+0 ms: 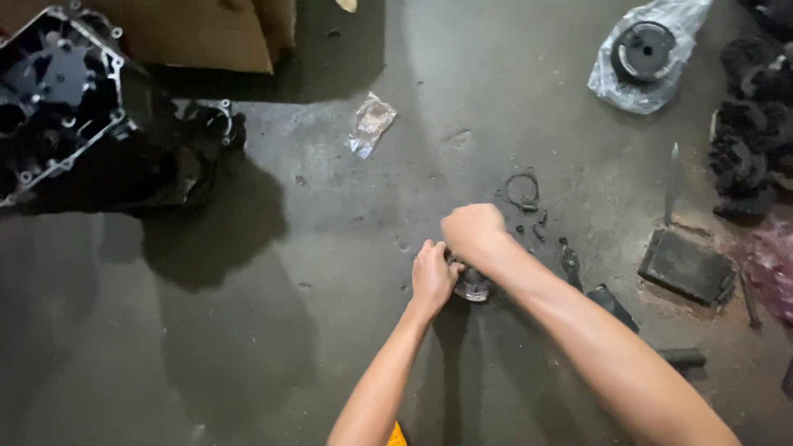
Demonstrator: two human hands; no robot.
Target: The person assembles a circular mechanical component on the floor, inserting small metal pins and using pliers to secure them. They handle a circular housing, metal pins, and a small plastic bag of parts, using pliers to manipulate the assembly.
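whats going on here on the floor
A person works low over a grey concrete floor. The left hand and right hand close together on a small metal part. A thin ring and small bits lie just beyond; an open engine casing sits far left.

- Two hands: left hand (433,277) and right hand (472,231), both closed on one small metal part (473,285).
- One thin ring (522,190), just beyond the fingers.
- Two plastic bags: small clear bag (371,124), large bag (648,54) holding one round disc.
- One engine casing (62,99), far left.
- One cardboard box (198,33).
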